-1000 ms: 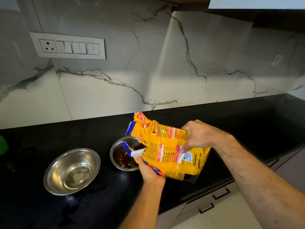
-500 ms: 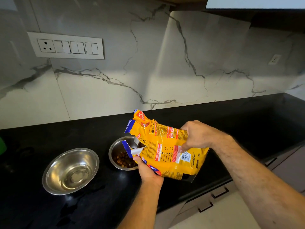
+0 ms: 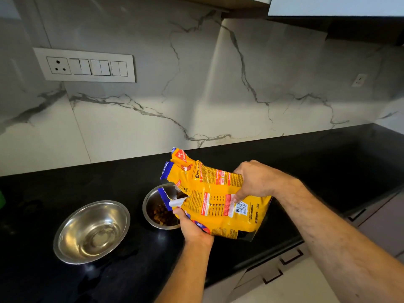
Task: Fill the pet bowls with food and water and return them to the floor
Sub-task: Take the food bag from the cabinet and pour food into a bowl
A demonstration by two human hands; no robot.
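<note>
Kibble [image 3: 162, 215] in smaller bowl [image 3: 148, 206].

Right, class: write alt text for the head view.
Two hands, left and right, tip a yellow bag of pet food over a small steel bowl holding kibble. A larger steel bowl sits left on the black counter.

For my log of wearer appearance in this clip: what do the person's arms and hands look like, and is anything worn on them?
Both arms are bare as far as the frame shows, with no sleeves in view. The forearms carry visible hair. The left hand and right hand have no gloves, and no watch or bracelet shows at either wrist. No rings are visible on the fingers that show.
</note>
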